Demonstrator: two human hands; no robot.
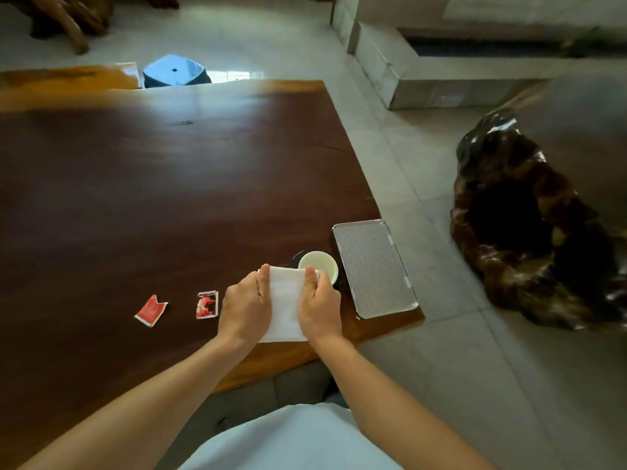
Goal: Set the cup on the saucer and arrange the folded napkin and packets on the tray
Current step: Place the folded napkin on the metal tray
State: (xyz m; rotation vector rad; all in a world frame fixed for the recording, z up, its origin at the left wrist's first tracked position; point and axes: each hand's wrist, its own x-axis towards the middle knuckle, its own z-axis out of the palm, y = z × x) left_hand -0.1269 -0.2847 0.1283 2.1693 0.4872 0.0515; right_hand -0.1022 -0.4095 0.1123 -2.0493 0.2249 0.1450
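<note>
left hand (245, 301): gripping napkin's left edge
right hand (320, 305): gripping its right edge
napkin (284, 307): white, on surface (135, 198)
cup (318, 265): beside tray (373, 268)

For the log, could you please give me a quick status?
Both hands, left and right, holding napkin over table. Tray bare; two packets on table. Nothing blocking.

Single head-worn view, wide-angle, pitched forward and down from over the near edge of the wooden table (135, 184). Close range: forearms enter from the bottom, both hands mid-frame. Lens bends the edges. Tiled floor (424, 171) and a blue stool (174, 71) lie beyond.
</note>
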